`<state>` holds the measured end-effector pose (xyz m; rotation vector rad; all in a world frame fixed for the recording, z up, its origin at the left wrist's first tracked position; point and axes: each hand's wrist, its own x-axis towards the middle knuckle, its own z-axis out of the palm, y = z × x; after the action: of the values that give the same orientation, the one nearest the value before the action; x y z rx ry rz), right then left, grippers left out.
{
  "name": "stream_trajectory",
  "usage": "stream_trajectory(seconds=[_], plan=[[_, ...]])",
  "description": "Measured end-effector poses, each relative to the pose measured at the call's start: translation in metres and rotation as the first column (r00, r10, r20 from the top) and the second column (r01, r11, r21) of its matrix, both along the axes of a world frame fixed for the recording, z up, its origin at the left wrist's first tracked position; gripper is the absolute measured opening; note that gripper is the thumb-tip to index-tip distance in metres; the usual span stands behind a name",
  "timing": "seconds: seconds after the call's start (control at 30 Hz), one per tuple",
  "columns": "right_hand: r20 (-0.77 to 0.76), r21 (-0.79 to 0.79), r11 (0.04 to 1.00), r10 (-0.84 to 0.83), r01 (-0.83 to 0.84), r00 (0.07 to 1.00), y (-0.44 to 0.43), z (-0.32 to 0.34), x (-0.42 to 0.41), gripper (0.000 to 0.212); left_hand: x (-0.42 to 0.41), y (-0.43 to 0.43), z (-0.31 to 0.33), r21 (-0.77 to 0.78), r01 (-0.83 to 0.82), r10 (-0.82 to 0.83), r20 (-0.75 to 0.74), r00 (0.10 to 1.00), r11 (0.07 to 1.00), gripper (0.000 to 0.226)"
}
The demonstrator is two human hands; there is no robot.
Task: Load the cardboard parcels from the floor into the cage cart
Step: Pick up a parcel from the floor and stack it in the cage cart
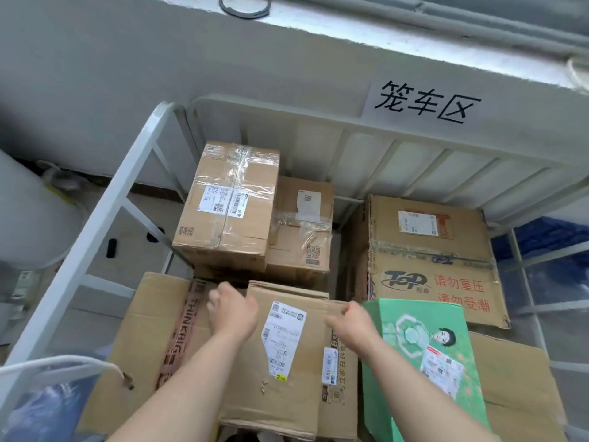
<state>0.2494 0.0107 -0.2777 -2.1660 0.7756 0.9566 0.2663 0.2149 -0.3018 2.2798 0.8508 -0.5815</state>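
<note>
Parcel [287, 355] with white label sits front-centre in cage cart [95, 218], between THINKBIG box [159, 339] and green box [424, 362]. Left hand [232, 311], right hand [353, 323] over far corners, grip spread, clasping nothing. Advice: press flat, square against neighbours, check no rocking.

1. The cage cart [95, 218] has pale grey-white metal bars.
2. The parcels are plain brown cardboard; the taped box [229, 205] is striped with clear glossy tape and carries a white label.
3. The large box [430, 256] has red characters and a dark logo.
4. The green box [424, 355] is bright green with pale printed figures.
5. The left box [153, 330] bears dark brown-red lettered tape.
6. The wall sign [424, 102] is white with black characters.
</note>
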Motion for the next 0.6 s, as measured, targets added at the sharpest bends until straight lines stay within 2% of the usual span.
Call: stream_trajectory(seconds=[0.1, 0.2, 0.33, 0.4, 0.53, 0.6], plan=[[-0.098, 0.099, 0.995, -0.010, 0.020, 0.995, -0.004, -0.021, -0.042, 0.062, -0.040, 0.000, -0.024, -0.061, -0.061, 0.047, -0.221, 0.974, 0.996, 0.048], [-0.136, 0.237, 0.969, -0.043, 0.074, 0.990, -0.002, -0.033, -0.066, 0.045, -0.060, -0.007, -0.033, -0.136, -0.061, 0.020, -0.284, 0.959, 0.989, 0.044], [-0.089, 0.309, 0.931, -0.173, 0.192, 0.981, -0.005, -0.031, -0.075, 0.032, -0.065, -0.026, -0.021, -0.125, -0.040, 0.012, -0.216, 0.976, 0.991, 0.044], [0.002, 0.240, 0.953, -0.189, 0.183, 0.982, -0.015, -0.023, -0.066, 0.029, -0.059, -0.035, -0.010, -0.119, 0.012, -0.031, -0.157, 0.987, 0.993, 0.045], [0.224, 0.024, 0.994, -0.111, 0.108, 0.968, -0.042, 0.008, -0.028, 0.034, -0.030, -0.055, 0.027, -0.127, 0.127, -0.130, -0.011, 0.991, 0.984, 0.039], [0.285, 0.003, 0.994, -0.107, 0.111, 0.953, -0.050, 0.024, -0.001, 0.028, -0.003, -0.064, 0.046, -0.106, 0.157, -0.150, 0.069, 0.986, 0.982, 0.043]])
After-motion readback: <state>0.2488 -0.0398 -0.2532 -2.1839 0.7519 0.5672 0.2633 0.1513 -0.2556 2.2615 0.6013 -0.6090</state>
